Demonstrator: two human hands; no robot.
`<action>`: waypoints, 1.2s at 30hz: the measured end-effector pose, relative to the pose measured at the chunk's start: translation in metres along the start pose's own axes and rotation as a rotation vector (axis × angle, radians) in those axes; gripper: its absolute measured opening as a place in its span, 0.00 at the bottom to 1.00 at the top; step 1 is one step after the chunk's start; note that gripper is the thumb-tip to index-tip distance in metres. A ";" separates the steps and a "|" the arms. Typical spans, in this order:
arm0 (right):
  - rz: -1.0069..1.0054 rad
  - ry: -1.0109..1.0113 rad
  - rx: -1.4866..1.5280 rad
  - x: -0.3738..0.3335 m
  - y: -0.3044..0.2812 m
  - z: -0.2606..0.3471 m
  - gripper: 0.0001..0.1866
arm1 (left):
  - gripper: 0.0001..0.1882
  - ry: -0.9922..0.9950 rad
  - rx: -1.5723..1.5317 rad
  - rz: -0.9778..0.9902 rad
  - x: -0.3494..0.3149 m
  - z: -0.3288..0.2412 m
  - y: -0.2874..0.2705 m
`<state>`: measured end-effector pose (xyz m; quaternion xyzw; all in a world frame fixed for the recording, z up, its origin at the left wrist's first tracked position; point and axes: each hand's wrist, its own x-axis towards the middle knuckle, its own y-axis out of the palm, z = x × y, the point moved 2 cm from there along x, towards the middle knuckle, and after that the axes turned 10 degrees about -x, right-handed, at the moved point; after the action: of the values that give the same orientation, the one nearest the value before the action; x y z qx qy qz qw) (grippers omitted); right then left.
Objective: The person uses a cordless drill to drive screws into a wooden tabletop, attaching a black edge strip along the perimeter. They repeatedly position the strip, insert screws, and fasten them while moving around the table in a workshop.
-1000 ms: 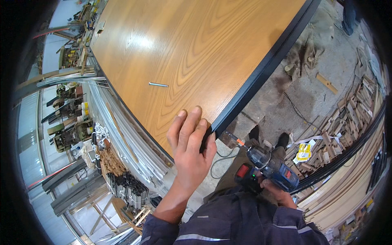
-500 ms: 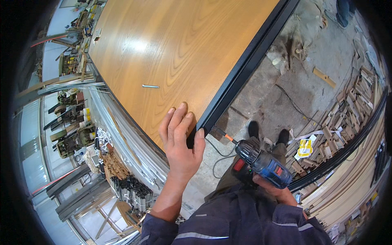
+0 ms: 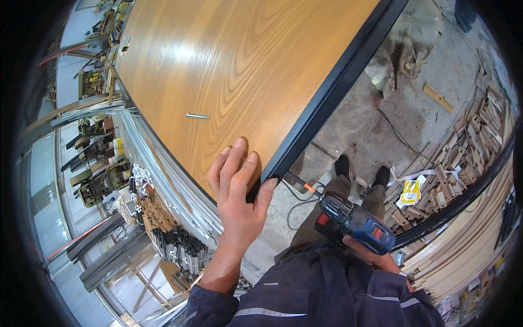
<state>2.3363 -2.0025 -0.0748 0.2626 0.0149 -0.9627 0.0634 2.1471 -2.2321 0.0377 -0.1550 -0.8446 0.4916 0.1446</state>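
Note:
My left hand (image 3: pixel 238 199) lies over the near corner of a wood-grain panel (image 3: pixel 261 71), fingers stretched flat on its face and thumb on the black edge strip (image 3: pixel 327 103). A long screw (image 3: pixel 198 116) rests loose on the panel, beyond my fingertips. My right hand (image 3: pixel 370 254) is wrapped around the handle of a blue and black cordless drill (image 3: pixel 357 222); its fingers are mostly hidden beneath the tool. The drill's orange-collared bit (image 3: pixel 309 188) points at the end of the black edge strip, beside my thumb; whether the tip touches cannot be made out.
Offcuts of wood (image 3: pixel 463 158) are heaped on the floor to the right, behind a black curved length (image 3: pixel 452 218). A cable (image 3: pixel 395 131) trails across the concrete. Long pale profiles (image 3: pixel 158 158) lie left of the panel. A wood strip (image 3: pixel 438 98) sits on the floor.
The panel and surroundings have shifted slightly in the view. The drill appears a little lower and further right; my left hand keeps its place on the corner.

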 end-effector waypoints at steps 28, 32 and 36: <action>-0.094 -0.286 -0.234 0.034 -0.012 -0.007 0.16 | 0.25 0.020 0.048 -0.022 0.000 -0.003 0.002; -0.071 -0.247 -0.229 0.034 -0.016 -0.002 0.19 | 0.24 0.003 0.022 -0.022 0.000 -0.002 0.001; -0.033 -0.228 -0.306 0.033 -0.018 -0.002 0.23 | 0.24 0.022 0.003 -0.055 -0.001 0.000 0.001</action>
<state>2.3071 -1.9887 -0.0929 0.1390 0.1579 -0.9737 0.0878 2.1485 -2.2317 0.0366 -0.1370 -0.8462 0.4869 0.1676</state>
